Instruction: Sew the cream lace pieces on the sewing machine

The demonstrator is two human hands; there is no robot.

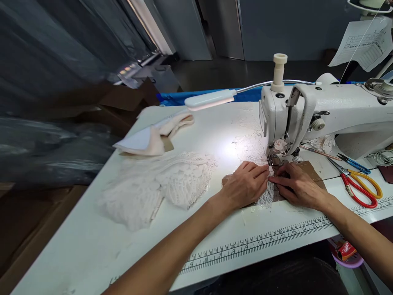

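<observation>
My left hand [247,184] lies on the table with its fingers together and bent, pressing a strip of white lace [266,199] just in front of the sewing machine's presser foot [272,159]. Close on its right, my right hand [296,184] has its thumb and fingers closed at the lace's other edge. The fingertips of both hands almost meet below the needle area of the white sewing machine [344,102]. Brown sheet material [309,171] shows under and beside the hands. Whatever lies beneath the fingers is hidden.
Left on the table are a white lace pile [184,180] and folded cloth [153,139]. Red-and-yellow-handled scissors [359,186] and blue snips [354,163] lie right. A lamp [211,100] reaches over the table. A printed ruler [260,242] runs along the front edge.
</observation>
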